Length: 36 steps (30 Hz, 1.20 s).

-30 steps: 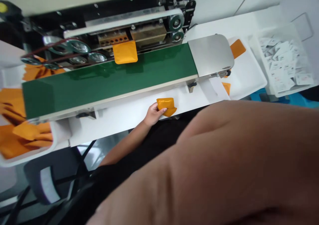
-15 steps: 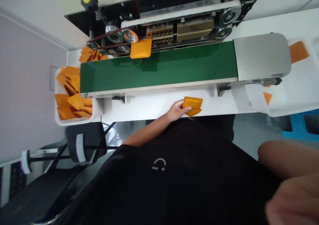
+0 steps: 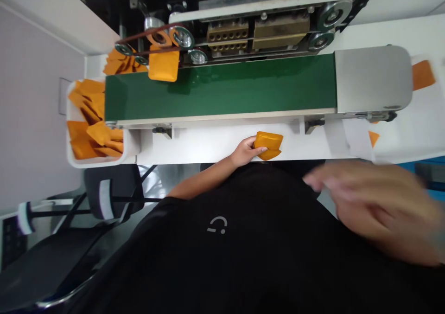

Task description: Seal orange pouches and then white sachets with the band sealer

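My left hand rests on the white table edge, fingers closed on a small stack of orange pouches. My right hand hovers close to the camera at the lower right, blurred by motion, fingers stretched out with nothing visible in them. Another orange pouch rides at the left end of the green conveyor belt, under the sealing machine's rollers.
A white bin at the belt's left end holds several orange pouches. A steel plate covers the belt's right end, with orange pouches on a white tray beyond it. A chair stands at the lower left.
The pouch on the belt has travelled left toward the bin. My right hand swept from the lower right corner up and left across the view. My left hand stayed put.
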Available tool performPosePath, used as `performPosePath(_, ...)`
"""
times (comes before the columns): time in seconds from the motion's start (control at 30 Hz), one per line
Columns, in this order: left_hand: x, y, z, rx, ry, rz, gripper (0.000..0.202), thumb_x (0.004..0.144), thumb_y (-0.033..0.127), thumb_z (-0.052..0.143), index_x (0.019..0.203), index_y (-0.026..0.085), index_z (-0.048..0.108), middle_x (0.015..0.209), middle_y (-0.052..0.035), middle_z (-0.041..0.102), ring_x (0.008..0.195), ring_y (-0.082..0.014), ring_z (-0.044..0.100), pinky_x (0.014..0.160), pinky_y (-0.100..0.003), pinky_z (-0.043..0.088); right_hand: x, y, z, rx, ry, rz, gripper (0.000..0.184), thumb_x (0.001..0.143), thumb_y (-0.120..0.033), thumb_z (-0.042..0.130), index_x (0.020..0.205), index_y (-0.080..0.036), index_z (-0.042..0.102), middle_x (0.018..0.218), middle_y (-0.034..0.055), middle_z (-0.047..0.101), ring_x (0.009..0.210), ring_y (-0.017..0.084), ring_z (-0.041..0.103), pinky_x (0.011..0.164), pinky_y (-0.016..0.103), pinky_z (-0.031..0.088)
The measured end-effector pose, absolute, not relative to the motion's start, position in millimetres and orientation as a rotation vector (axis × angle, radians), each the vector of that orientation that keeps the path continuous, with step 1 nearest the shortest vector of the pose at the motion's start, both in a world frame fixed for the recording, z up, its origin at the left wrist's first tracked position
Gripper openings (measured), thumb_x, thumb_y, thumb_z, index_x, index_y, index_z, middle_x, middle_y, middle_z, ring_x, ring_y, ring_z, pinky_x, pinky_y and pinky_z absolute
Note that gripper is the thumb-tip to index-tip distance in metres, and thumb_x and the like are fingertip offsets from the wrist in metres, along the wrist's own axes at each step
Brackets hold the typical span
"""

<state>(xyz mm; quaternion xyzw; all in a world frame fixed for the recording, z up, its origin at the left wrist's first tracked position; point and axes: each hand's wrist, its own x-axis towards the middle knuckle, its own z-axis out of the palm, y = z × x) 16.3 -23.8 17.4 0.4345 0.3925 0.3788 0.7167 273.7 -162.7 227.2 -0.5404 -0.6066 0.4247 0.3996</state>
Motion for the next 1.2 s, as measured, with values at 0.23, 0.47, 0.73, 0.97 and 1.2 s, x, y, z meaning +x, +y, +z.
performPosePath(0.23, 19, -24, 23, 1.019, 0.925, 0.846, 0.058, 0.077, 0.057, 0.087, 0.111, 0.012, 0.073, 0.103, -0.0096, 0.076, 0.092, -0.0219, 0.070, 0.086, -0.033, 0.058, 221, -35, 101, -1.539, -1.680, 0.833, 0.047, 0.083, -0.034, 0.075, 0.127, -0.024, 0.063, 0.118, 0.0110, 0.064, 0.077, 0.018, 0.060, 0.065, 0.034, 0.056)
performPosePath(0.47, 20, -25, 24, 1.048, 0.949, 0.786, 0.058, 0.072, 0.053, 0.091, 0.110, 0.013, 0.073, 0.101, -0.0086, 0.075, 0.092, -0.0223, 0.071, 0.087, -0.034, 0.058, 219, -47, 94, -1.467, -1.579, 0.886, 0.018, 0.094, -0.040, 0.066, 0.087, -0.023, 0.066, 0.092, 0.0064, 0.069, 0.082, 0.022, 0.066, 0.079, 0.041, 0.056)
performPosePath(0.73, 19, -19, 26, 1.145, 0.910, 0.771, 0.044, 0.081, 0.043, 0.087, 0.114, 0.016, 0.075, 0.115, -0.0125, 0.077, 0.107, -0.0253, 0.073, 0.097, -0.038, 0.058, 237, -11, 154, -1.313, -0.914, 1.165, 0.041, 0.088, -0.049, 0.076, 0.115, -0.028, 0.053, 0.097, 0.0007, 0.070, 0.075, 0.015, 0.071, 0.064, 0.027, 0.059)
performPosePath(0.97, 18, -18, 27, 1.163, 0.977, 0.757, 0.044, 0.079, 0.042, 0.088, 0.111, 0.016, 0.076, 0.113, -0.0114, 0.077, 0.103, -0.0234, 0.073, 0.094, -0.036, 0.058, 270, 52, 205, -1.250, -0.893, 1.260, 0.041, 0.083, -0.007, 0.068, 0.120, -0.022, 0.060, 0.100, 0.0016, 0.071, 0.072, 0.010, 0.067, 0.073, 0.027, 0.060)
performPosePath(1.2, 18, -18, 26, 1.145, 0.954, 0.774, 0.043, 0.081, 0.043, 0.086, 0.112, 0.015, 0.075, 0.116, -0.0130, 0.077, 0.105, -0.0229, 0.073, 0.094, -0.035, 0.059, 295, 79, 203, -1.391, -0.833, 1.251, 0.018, 0.089, -0.016, 0.074, 0.105, -0.021, 0.066, 0.082, -0.0008, 0.068, 0.060, 0.007, 0.059, 0.061, 0.022, 0.058)
